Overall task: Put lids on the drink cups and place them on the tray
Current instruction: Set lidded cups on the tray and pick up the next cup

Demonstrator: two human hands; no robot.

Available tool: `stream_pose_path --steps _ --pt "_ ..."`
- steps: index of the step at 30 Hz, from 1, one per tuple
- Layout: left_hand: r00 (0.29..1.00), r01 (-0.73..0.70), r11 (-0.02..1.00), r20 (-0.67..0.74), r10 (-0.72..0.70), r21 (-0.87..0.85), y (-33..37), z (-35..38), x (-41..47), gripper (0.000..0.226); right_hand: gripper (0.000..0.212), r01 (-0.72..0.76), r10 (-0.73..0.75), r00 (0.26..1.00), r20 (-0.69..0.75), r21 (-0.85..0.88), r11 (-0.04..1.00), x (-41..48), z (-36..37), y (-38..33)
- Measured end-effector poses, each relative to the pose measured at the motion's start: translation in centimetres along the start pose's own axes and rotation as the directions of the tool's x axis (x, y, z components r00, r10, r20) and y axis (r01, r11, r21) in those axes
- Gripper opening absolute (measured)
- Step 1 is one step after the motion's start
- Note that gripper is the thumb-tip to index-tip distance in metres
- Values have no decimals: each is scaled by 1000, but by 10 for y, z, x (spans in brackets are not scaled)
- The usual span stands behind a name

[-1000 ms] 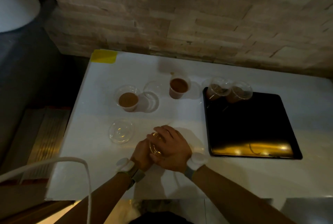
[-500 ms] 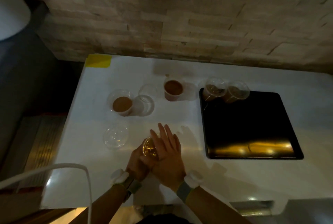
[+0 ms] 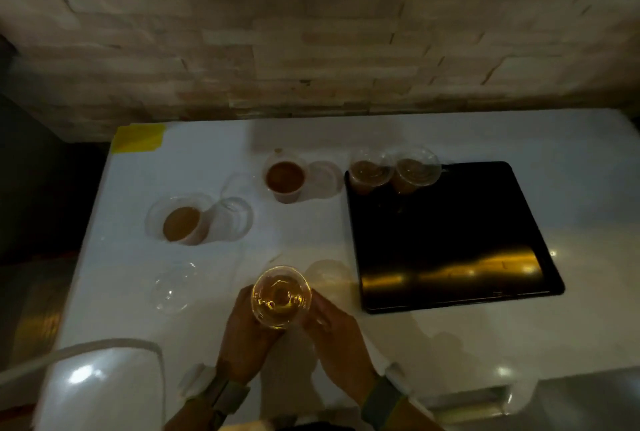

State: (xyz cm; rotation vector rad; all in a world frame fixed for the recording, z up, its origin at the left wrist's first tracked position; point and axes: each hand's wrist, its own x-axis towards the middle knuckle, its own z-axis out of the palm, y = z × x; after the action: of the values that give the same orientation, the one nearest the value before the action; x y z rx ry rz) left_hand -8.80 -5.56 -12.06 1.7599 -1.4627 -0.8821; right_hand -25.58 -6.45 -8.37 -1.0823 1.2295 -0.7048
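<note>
Amber lidded cup [image 3: 281, 296] between hands [image 3: 246, 333], black tray [image 3: 450, 240] near.

Bare forearms; grey wristbands [image 3: 381, 399] with white trackers [image 3: 195, 380].

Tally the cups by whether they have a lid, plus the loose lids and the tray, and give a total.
Lidded cups: 3, two on the tray, one held by both hands
Open cups: 2
Loose lids: 2
Tray: 1
Total: 8
</note>
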Motion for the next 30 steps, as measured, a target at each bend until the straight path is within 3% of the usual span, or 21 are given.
stream_pose_path --steps 4,9,10,12,14,18,23,30 --pt "1000 28 999 -4 -29 -46 26 25 18 57 40 35 -31 995 -93 38 999 10 -33 -8" --pt "998 16 997 59 -11 -78 66 68 64 53 18 99 -64 983 -175 199 975 31 -89 -20" --pt "998 27 996 67 -21 -87 74 77 75 53 24 124 -81 977 -199 215 969 36 -102 -21" --pt "999 4 998 46 -1 -62 89 92 91 49 33 150 -115 974 -197 173 973 47 -121 -31" --pt "1000 -2 997 25 4 -73 101 105 105 49 24 145 -124 975 -187 101 984 60 -137 -33" --pt "999 15 1000 42 -14 -21 107 122 123 51 40 103 -81 975 -208 94 990 83 -156 -27" --pt "998 32 997 54 -36 76 90 139 130 57 34 14 30 982 -188 229 973 97 -159 -16" --pt "995 26 994 90 -35 103 81 139 135 56 31 11 32 985 -167 253 967 94 -159 -11"
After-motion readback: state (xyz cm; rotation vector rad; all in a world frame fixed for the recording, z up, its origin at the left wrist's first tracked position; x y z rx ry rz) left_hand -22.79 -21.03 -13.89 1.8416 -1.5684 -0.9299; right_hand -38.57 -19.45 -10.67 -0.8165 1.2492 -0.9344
